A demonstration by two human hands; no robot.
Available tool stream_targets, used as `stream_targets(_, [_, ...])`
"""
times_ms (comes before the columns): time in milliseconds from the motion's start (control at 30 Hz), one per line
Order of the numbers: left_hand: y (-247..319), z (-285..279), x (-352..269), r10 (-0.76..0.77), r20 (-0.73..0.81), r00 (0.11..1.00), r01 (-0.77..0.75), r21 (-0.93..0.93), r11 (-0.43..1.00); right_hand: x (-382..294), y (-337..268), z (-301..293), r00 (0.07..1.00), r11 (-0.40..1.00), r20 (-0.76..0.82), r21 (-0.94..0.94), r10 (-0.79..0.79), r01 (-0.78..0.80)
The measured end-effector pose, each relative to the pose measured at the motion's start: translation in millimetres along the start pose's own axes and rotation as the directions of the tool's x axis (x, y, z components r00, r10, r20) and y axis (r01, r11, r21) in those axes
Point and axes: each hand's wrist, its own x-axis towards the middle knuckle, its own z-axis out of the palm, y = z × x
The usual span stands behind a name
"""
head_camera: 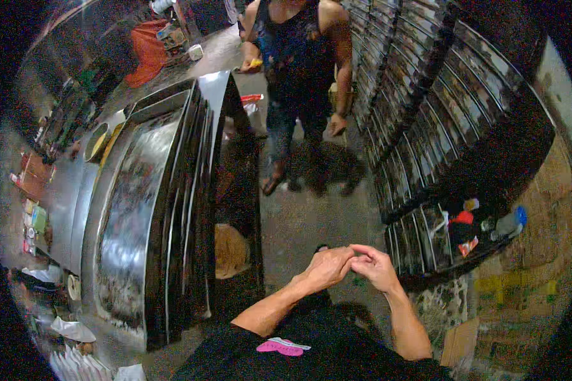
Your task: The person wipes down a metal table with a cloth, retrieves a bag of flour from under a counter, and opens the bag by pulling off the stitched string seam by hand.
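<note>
My left hand [331,264] and my right hand [375,270] meet in front of my body, fingertips touching. Both have bent fingers, and no held object shows; whatever may lie between the fingertips is hidden. Below them is my dark shirt, which has a pink printed patch [281,347]. To the left of my hands stands a pile of large, dark-rimmed metal trays [138,205], the top one shiny and smeared. Close on the right is a tall rack with several sheet trays [424,128] in its slots.
A person [295,62] in a sleeveless top stands ahead in the aisle [314,219], a small yellow thing in one hand. A clear bottle with a blue cap [510,226] lies at the rack's right end. A round brown object [231,251] sits beneath the trays.
</note>
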Motion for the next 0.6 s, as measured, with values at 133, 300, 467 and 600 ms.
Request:
stream_targets(133, [-38.6,1.8,94.4,-0.056,0.016,0.998,0.057,-0.108,0.993,69.9,-15.1,-57.0,0.987,0.995,-0.128,0.036,0.093,-0.089])
stream_targets(300, [-71.0,-15.4,202.0,-0.279,0.356,0.892,0.432,-0.486,0.760,148.8,-41.1,-121.2,0.966,0.987,-0.257,-0.148,0.019,-0.058])
stream_targets(467, [-114.4,-23.4,289.2,-0.275,0.331,0.903,0.426,-0.595,0.682,236.0,-41.2,-168.2,0.940,0.970,-0.329,-0.181,0.096,-0.163])
stream_targets(600, [-163.7,-26.9,369.8,-0.287,0.126,0.950,0.312,-0.465,0.829,330.9,-33.0,-206.7,0.955,0.989,-0.259,-0.003,0.144,-0.150])
